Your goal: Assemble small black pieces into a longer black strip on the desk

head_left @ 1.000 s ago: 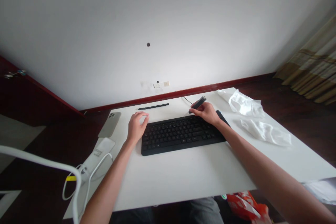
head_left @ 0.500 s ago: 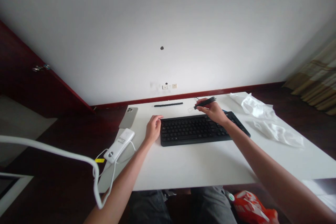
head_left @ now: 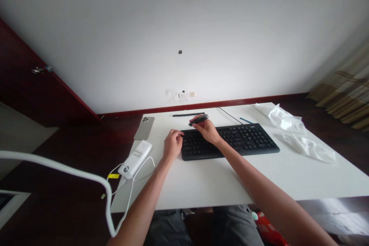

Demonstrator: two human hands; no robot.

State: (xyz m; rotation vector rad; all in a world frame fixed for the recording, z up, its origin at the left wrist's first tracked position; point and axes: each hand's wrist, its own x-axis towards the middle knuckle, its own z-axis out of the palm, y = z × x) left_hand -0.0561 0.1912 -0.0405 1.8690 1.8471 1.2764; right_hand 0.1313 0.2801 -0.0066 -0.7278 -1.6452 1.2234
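Observation:
A black keyboard (head_left: 248, 138) lies on the white table (head_left: 201, 188). At its far left corner is my left hand (head_left: 173, 144), fingers curled and closed on the edge; whether a small piece is also between the fingertips is hard to see. My right hand (head_left: 208, 130) is over the keyboard's left half, closed around a black keycap puller (head_left: 198, 120). The puller's thin wire end points left, toward my left fingertips. Behind the keyboard runs a row of small black pieces like keycaps (head_left: 184, 115), its right end close to my right hand.
To the left are a phone (head_left: 144, 128) and a white power bank (head_left: 137, 157) with cables. A thick white cable (head_left: 72, 173) crosses the lower left foreground. Crumpled clear plastic bags (head_left: 288, 121) lie at the right, and a thin blue stick (head_left: 246, 120) is behind the keyboard.
My right hand has moved left with the keycap puller, from above the keyboard's right half to near my left hand. My left fingers have curled in at the keyboard's corner.

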